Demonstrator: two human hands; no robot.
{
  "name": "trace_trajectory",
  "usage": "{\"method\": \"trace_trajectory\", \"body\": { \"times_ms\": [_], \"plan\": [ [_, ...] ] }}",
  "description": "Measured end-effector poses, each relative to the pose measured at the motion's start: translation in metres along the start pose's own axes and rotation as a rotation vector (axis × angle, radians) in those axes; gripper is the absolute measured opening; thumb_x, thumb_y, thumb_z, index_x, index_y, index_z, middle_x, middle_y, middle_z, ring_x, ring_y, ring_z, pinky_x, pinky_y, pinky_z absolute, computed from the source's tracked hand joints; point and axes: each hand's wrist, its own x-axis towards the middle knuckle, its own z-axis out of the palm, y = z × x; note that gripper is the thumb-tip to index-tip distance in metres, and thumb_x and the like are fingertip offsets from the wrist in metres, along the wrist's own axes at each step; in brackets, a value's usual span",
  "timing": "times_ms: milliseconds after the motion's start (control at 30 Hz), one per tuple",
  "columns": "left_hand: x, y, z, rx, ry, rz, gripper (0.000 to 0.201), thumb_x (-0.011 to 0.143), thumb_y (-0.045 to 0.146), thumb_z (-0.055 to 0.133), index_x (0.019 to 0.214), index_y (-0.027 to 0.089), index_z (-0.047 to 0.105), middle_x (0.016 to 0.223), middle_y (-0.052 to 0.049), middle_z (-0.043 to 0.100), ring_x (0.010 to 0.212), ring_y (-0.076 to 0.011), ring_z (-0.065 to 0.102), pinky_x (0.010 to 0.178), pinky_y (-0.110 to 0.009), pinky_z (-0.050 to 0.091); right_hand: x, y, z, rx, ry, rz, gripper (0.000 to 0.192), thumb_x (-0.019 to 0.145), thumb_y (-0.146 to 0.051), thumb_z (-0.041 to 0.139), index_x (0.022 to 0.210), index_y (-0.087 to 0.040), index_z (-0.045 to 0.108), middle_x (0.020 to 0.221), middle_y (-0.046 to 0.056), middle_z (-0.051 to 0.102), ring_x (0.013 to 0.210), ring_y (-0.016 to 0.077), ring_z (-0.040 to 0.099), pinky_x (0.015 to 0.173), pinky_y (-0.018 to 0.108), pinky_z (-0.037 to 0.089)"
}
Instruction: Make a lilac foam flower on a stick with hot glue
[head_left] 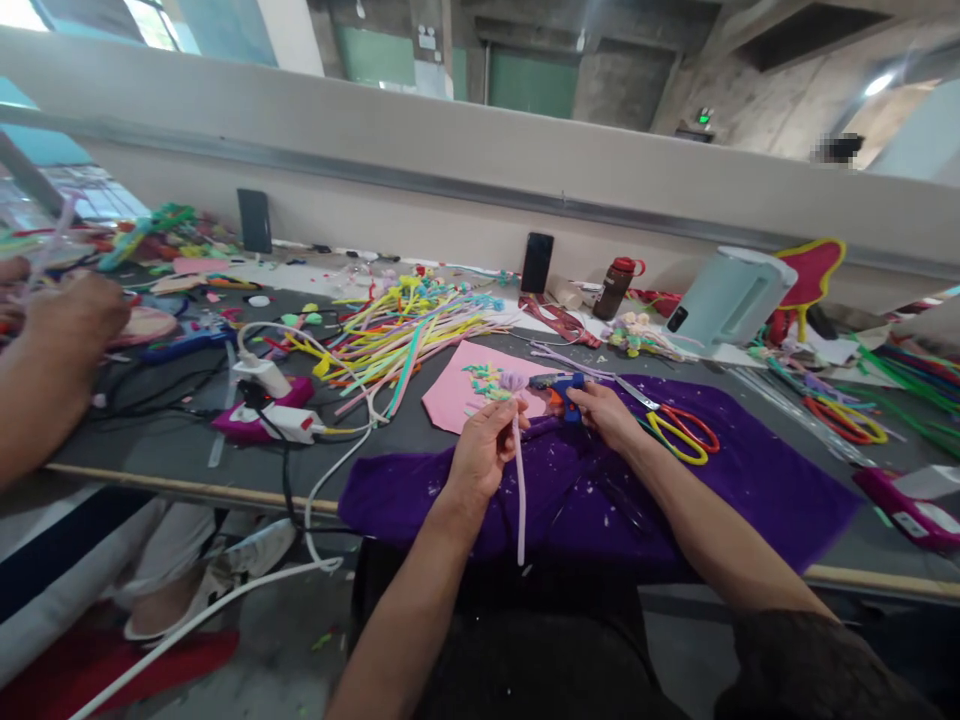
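Two hands work over the purple cloth (720, 480). Left hand (484, 445) pinches a lilac stem (519, 490) upright; right hand (604, 412) is closed around a glue gun (559, 383) beside it

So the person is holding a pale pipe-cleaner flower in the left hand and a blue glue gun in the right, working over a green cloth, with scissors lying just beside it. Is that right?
Nearly. The cloth is purple, not green, as the head view shows. The rest holds: the left hand holds the pale pipe-cleaner flower, the right hand holds the blue glue gun, and the scissors lie just beside it.
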Motion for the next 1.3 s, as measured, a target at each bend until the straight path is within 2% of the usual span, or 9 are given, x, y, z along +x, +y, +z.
{"method": "trace_trajectory", "body": {
  "times_ms": [167,333,467,600,733,833,1100,1200,1300],
  "plan": [
    [0.0,0.002,-0.001,-0.045,-0.042,-0.057,0.024,0.068,0.033,0.066,0.079,0.012,0.062,0.054,0.004,0.054,0.035,-0.0006,0.036,0.03,-0.013,0.019,-0.003,-0.002,-0.013,-0.309,0.078,-0.077,0.024,0.071,-0.027,0.063,0.093,-0.018,0.063,0.064,0.0,0.066,0.05,0.0126,0.06,0.043,0.021,0.045],
    [0.0,0.005,-0.002,-0.049,-0.046,-0.098,0.023,0.069,0.033,0.064,0.079,0.012,0.062,0.054,0.003,0.055,0.035,-0.0006,0.038,0.03,-0.012,0.022,-0.016,-0.015,-0.018,-0.509,0.133,-0.184,0.012,0.068,-0.025,0.065,0.079,-0.019,0.068,0.059,-0.001,0.064,0.048,0.0117,0.056,0.044,0.02,0.04],
    [-0.006,0.003,0.002,0.079,-0.021,-0.031,0.027,0.068,0.034,0.066,0.082,0.012,0.063,0.058,0.001,0.059,0.037,-0.0019,0.042,0.031,-0.013,0.026,-0.034,-0.027,-0.006,-0.555,0.058,-0.247,0.017,0.072,-0.027,0.061,0.085,-0.02,0.069,0.067,0.0,0.067,0.051,0.0119,0.058,0.047,0.021,0.041],
    [-0.017,0.0,0.013,0.248,-0.015,0.038,0.026,0.066,0.036,0.068,0.075,0.012,0.064,0.057,0.001,0.06,0.036,-0.0021,0.043,0.031,-0.013,0.028,-0.05,-0.031,0.012,-0.415,-0.186,-0.218,0.024,0.075,-0.034,0.059,0.088,-0.015,0.068,0.071,0.003,0.068,0.051,0.0116,0.059,0.039,0.018,0.037],
    [-0.021,-0.002,0.025,0.298,-0.002,0.041,0.025,0.064,0.035,0.071,0.065,0.013,0.061,0.051,0.002,0.059,0.033,-0.0021,0.042,0.031,-0.013,0.028,-0.058,-0.03,0.021,-0.195,-0.269,-0.181,0.02,0.074,-0.032,0.063,0.082,-0.014,0.068,0.062,0.001,0.064,0.047,0.0091,0.056,0.038,0.017,0.035],
    [-0.018,-0.003,0.031,0.287,-0.013,0.032,0.023,0.064,0.033,0.071,0.065,0.013,0.06,0.05,0.003,0.058,0.033,-0.0019,0.042,0.031,-0.013,0.028,-0.059,-0.028,0.023,-0.077,-0.266,-0.158,0.017,0.071,-0.031,0.066,0.077,-0.015,0.068,0.06,0.0,0.063,0.045,0.0084,0.055,0.037,0.016,0.034],
    [-0.007,-0.014,0.033,0.309,-0.034,0.035,0.022,0.065,0.032,0.07,0.065,0.013,0.059,0.048,0.004,0.055,0.033,-0.0015,0.039,0.032,-0.014,0.026,-0.058,-0.021,0.03,0.171,-0.121,-0.11,0.021,0.065,-0.034,0.071,0.073,-0.015,0.067,0.048,-0.004,0.054,0.038,0.0052,0.045,0.033,0.016,0.027],
    [-0.006,-0.017,0.033,0.379,-0.002,0.08,0.022,0.065,0.032,0.069,0.064,0.013,0.058,0.047,0.005,0.053,0.034,-0.0025,0.038,0.034,-0.015,0.027,-0.055,-0.017,0.031,0.246,-0.116,-0.07,0.022,0.062,-0.033,0.073,0.071,-0.015,0.065,0.045,-0.005,0.051,0.036,0.0043,0.04,0.033,0.017,0.023],
    [-0.007,-0.019,0.033,0.521,0.015,0.185,0.021,0.067,0.033,0.068,0.064,0.014,0.059,0.046,0.006,0.049,0.038,-0.0037,0.038,0.037,-0.016,0.029,-0.051,-0.014,0.03,0.308,-0.133,-0.016,0.019,0.059,-0.028,0.074,0.066,-0.015,0.061,0.042,-0.007,0.048,0.035,0.0039,0.035,0.034,0.017,0.02]
  ]
}}
